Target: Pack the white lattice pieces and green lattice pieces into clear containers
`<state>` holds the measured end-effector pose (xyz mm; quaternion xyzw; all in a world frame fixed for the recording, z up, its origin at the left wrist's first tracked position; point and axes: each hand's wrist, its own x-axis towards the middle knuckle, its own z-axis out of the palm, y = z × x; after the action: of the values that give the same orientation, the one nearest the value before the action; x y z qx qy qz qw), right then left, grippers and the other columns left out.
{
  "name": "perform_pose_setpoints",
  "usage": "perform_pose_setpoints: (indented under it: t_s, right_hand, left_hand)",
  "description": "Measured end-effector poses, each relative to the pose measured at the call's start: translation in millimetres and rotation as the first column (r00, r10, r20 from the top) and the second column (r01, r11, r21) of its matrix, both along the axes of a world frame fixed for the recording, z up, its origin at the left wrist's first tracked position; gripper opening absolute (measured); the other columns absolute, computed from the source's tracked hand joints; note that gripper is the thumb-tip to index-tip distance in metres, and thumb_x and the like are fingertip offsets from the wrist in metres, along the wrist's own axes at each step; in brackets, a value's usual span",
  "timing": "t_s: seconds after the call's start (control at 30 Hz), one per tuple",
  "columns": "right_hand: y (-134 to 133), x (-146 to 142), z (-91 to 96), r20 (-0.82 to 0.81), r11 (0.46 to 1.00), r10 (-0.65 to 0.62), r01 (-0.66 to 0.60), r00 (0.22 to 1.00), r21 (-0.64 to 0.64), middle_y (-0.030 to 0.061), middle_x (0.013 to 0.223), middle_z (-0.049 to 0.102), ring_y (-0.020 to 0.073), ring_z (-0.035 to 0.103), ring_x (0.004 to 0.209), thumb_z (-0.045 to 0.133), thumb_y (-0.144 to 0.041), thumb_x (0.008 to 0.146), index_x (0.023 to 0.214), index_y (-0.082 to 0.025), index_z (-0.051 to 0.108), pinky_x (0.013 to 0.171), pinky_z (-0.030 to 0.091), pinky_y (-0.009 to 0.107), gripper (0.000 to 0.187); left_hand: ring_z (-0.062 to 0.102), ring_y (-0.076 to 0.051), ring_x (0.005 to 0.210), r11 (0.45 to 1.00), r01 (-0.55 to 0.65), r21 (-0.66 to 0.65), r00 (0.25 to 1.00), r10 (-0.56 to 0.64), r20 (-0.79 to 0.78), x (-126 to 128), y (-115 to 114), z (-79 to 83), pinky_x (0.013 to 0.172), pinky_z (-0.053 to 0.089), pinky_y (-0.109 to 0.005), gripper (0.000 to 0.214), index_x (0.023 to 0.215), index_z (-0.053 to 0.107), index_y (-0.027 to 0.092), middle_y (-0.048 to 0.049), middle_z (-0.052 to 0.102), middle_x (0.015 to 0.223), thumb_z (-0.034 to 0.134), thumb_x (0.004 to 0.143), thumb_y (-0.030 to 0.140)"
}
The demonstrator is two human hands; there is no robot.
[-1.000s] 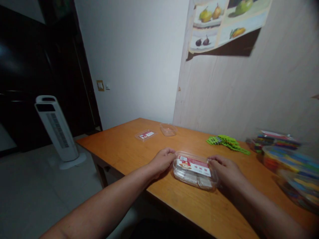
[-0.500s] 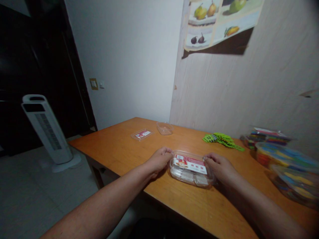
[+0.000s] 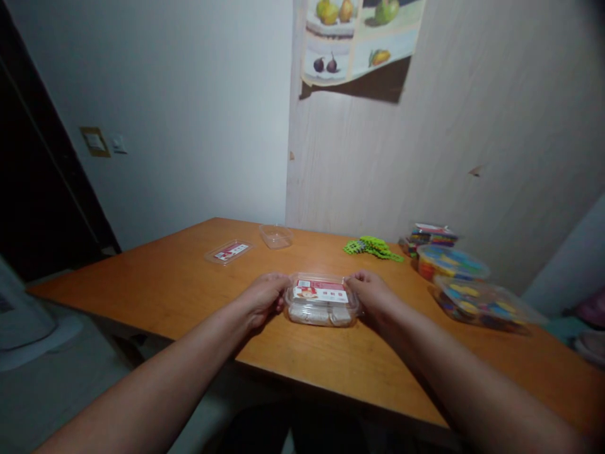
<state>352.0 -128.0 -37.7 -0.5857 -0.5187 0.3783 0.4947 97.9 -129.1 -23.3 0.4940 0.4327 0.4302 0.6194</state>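
A clear plastic food box (image 3: pixel 321 304) with a red and white label on its lid lies on the orange wooden table (image 3: pixel 170 287) near the front edge. My left hand (image 3: pixel 262 297) grips the box's left end with curled fingers. My right hand (image 3: pixel 371 292) grips its right end the same way. The box rests flat on the table between both hands.
A loose labelled lid (image 3: pixel 228 251) and an empty clear tub (image 3: pixel 276 235) lie at the far left of the table. Green plastic pieces (image 3: pixel 372 247) sit by the wall. Tubs of coloured pieces (image 3: pixel 451 263) stand at the right. A white tower fan (image 3: pixel 19 315) stands at left.
The view has swung to the right, so the box and hands now sit nearer the middle. Both hands keep their hold on the box ends.
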Motion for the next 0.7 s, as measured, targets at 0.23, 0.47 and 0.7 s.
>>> perform_pose_setpoints:
  t_s: [0.23, 0.47, 0.7]
  right_hand:
    - [-16.7, 2.5, 12.4, -0.051, 0.993, 0.063, -0.068, 0.997, -0.098, -0.0039, 0.039, 0.046, 0.0081, 0.035, 0.032, 0.058, -0.047, 0.086, 0.06, -0.02, 0.051, 0.033, 0.02, 0.021, 0.038]
    - [-61.4, 5.3, 18.6, -0.132, 0.98, 0.092, -0.113, 0.987, -0.163, -0.0001, 0.047, 0.057, 0.0098, 0.048, 0.036, 0.053, -0.045, 0.091, 0.069, -0.019, 0.056, 0.034, 0.034, 0.019, 0.034]
    - [-68.6, -3.2, 12.6, -0.207, 0.983, 0.022, -0.059, 0.978, -0.175, -0.0021, 0.048, 0.054, 0.0083, 0.046, 0.035, 0.056, -0.031, 0.086, 0.068, -0.019, 0.053, 0.034, 0.035, 0.019, 0.022]
  left_hand:
    - [0.036, -0.004, 0.038, 0.999, -0.043, 0.013, 0.999, 0.043, -0.019, 2.9, 2.1, -3.1, 0.038, 0.022, -0.018, 0.015, 0.065, 0.051, 0.016, 0.0033, 0.047, 0.05, 0.063, 0.07, 0.023]
    - [0.038, -0.004, 0.04, 0.999, -0.032, -0.007, 0.999, 0.031, -0.039, 0.3, 1.4, -3.0, 0.039, 0.025, -0.017, 0.014, 0.071, 0.051, 0.017, 0.0034, 0.049, 0.054, 0.065, 0.072, 0.022]
    - [0.04, -0.005, 0.043, 0.999, -0.015, -0.052, 0.999, 0.013, -0.033, -2.8, -3.2, 5.4, 0.039, 0.027, -0.017, 0.028, 0.076, 0.053, 0.017, 0.004, 0.047, 0.057, 0.063, 0.08, 0.042]
